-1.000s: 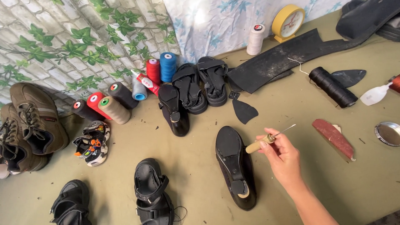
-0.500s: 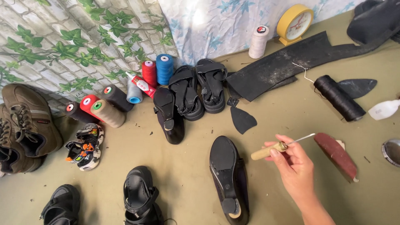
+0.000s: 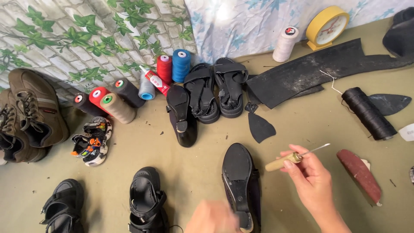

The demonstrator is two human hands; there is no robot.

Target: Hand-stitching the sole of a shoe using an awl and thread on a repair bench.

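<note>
Now the left hand (image 3: 213, 217), absent half a second ago, has entered at the bottom edge, blurred; whether it grips cannot be told, but it touches the heel of the upturned black shoe (image 3: 240, 181). The right hand (image 3: 312, 181) remains clenched around the wooden-handled awl (image 3: 293, 157), just right of that shoe. All items rest on an olive floor (image 3: 302, 125) before a leaf-patterned wall (image 3: 64, 39). Count: eight thread spools, one yellow clock (image 3: 327, 22), one glue tube (image 3: 156, 81).

Eight thread spools (image 3: 181, 64), nine shoes (image 3: 240, 183), one clock (image 3: 326, 23), one awl (image 3: 295, 156), one glue tube (image 3: 156, 82).
</note>
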